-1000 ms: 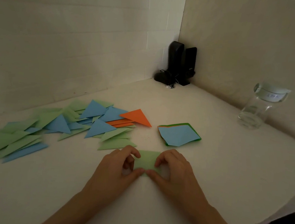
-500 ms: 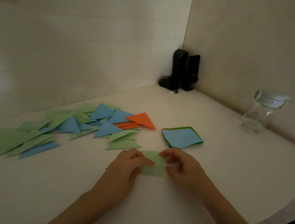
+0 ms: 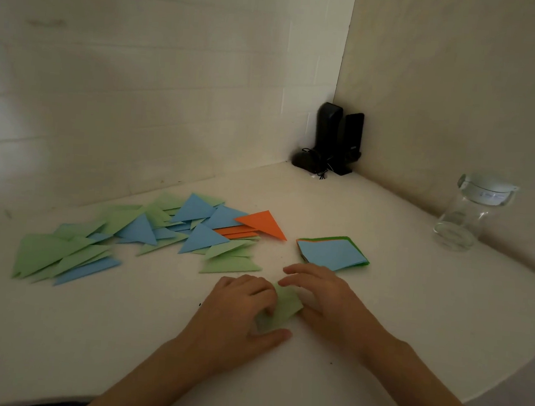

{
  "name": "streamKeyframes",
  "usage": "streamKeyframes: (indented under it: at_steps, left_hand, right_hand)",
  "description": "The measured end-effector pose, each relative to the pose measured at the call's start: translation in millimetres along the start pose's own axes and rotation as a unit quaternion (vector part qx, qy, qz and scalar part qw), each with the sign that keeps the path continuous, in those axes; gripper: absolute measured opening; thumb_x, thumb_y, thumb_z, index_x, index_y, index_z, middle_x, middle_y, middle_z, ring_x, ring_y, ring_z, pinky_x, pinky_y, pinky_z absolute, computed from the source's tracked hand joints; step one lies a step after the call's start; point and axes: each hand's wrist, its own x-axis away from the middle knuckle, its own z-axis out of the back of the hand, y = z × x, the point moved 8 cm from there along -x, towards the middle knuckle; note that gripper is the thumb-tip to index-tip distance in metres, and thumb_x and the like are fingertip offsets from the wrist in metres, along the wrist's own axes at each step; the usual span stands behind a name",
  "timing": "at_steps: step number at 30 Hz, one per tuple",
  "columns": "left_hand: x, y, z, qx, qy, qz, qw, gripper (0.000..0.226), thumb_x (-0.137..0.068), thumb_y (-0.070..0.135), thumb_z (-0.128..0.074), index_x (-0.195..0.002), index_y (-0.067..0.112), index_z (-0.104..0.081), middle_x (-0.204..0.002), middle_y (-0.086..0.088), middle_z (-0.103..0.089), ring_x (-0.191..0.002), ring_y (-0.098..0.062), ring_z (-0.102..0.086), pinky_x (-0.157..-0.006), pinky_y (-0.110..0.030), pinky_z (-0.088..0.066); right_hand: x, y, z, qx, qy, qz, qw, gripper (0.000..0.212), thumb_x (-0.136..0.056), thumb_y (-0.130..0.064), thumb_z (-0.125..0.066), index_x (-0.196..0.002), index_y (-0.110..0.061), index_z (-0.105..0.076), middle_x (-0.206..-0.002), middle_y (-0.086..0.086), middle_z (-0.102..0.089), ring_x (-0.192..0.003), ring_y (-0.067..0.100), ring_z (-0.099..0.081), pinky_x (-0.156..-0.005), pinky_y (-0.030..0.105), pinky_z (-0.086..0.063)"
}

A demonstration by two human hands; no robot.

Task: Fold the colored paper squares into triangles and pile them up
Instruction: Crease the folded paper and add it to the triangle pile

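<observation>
Centrally, near the front edge of the white tabletop, a light green paper lies partly folded between both hands. The left hand grips its left side: fingers curled over the top of the sheet, thumb extended along the tabletop beneath its lower edge. The right hand rests at the right side of the paper with fingers loosely bent; whether they pinch the sheet cannot be told. Just behind the right hand sits the stack of unfolded squares, blue sheet uppermost. Left of the stack, the folded triangles lie spread in green, blue and orange. A clear jar stands at the right; black speakers occupy the corner.
</observation>
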Motion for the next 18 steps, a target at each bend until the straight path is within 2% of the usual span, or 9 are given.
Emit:
streamKeyframes:
  at_steps: [2, 5, 7, 10, 14, 16, 18]
  left_hand:
    - [-2, -2, -1, 0.013, 0.013, -0.005, 1.0, 0.021, -0.081, 0.051, -0.058, -0.08, 0.031, -0.051, -0.097, 0.018, -0.059, -0.088, -0.005, -0.054, -0.074, -0.025, -0.04]
    - [-4, -7, -3, 0.02, 0.016, -0.019, 0.999, 0.012, -0.084, 0.039, -0.056, -0.081, 0.028, -0.057, -0.094, 0.016, -0.061, -0.088, -0.006, -0.055, -0.077, -0.028, -0.04]
    - [-3, -15, 1, 0.034, 0.023, -0.022, 0.999, 0.013, -0.085, 0.04, -0.056, -0.082, 0.028, -0.06, -0.098, 0.017, -0.061, -0.092, -0.005, -0.055, -0.079, -0.029, -0.04]
    - [2, -30, 6, 0.052, 0.037, -0.001, 0.998, 0.015, -0.084, 0.044, -0.057, -0.082, 0.03, -0.059, -0.103, 0.019, -0.058, -0.099, -0.004, -0.052, -0.079, -0.031, -0.045]
    - [8, -45, 8, 0.103, 0.073, 0.081, 0.989, 0.021, -0.079, 0.05, -0.056, -0.077, 0.029, -0.062, -0.095, 0.02, -0.057, -0.093, -0.002, -0.049, -0.079, -0.033, -0.047]
    - [8, -49, 6, 0.111, 0.083, 0.123, 0.983, 0.025, -0.077, 0.054, -0.054, -0.077, 0.03, -0.062, -0.091, 0.02, -0.055, -0.091, -0.003, -0.047, -0.08, -0.03, -0.045]
    - [6, -53, 0, 0.093, 0.071, 0.154, 0.981, 0.032, -0.077, 0.06, -0.048, -0.077, 0.031, -0.061, -0.09, 0.017, -0.052, -0.092, -0.005, -0.044, -0.082, -0.028, -0.04]
  right_hand:
    - [-3, 4, -6, 0.025, -0.017, 0.004, 1.0, 0.032, -0.083, -0.034, -0.048, -0.104, -0.021, -0.068, -0.118, 0.0, -0.061, -0.099, 0.018, -0.057, -0.088, 0.023, -0.042]
    - [-5, 7, -5, 0.033, -0.01, -0.004, 0.999, 0.035, -0.084, -0.046, -0.048, -0.095, -0.022, -0.07, -0.102, -0.004, -0.065, -0.087, 0.017, -0.059, -0.078, 0.034, -0.05]
    - [-3, 10, -1, 0.024, 0.019, -0.018, 0.999, 0.038, -0.082, -0.051, -0.048, -0.087, -0.021, -0.071, -0.092, -0.007, -0.065, -0.08, 0.012, -0.059, -0.072, 0.032, -0.051]
    - [6, 16, 4, 0.01, 0.06, -0.052, 0.997, 0.041, -0.079, -0.059, -0.047, -0.079, -0.025, -0.068, -0.081, -0.016, -0.057, -0.071, -0.003, -0.048, -0.066, 0.025, -0.046]
    - [12, 14, -2, -0.009, 0.074, -0.075, 0.994, 0.033, -0.079, -0.06, -0.049, -0.076, -0.03, -0.063, -0.075, -0.016, -0.052, -0.069, 0.003, -0.051, -0.065, 0.02, -0.044]
    - [11, 16, -2, -0.005, 0.09, -0.094, 0.992, 0.025, -0.081, -0.055, -0.057, -0.074, -0.03, -0.06, -0.073, -0.016, -0.049, -0.068, 0.004, -0.05, -0.061, 0.013, -0.038]
    - [10, 18, -3, 0.001, 0.101, -0.113, 0.988, 0.023, -0.082, -0.051, -0.059, -0.072, -0.031, -0.055, -0.073, -0.015, -0.047, -0.065, 0.004, -0.048, -0.059, 0.012, -0.035]
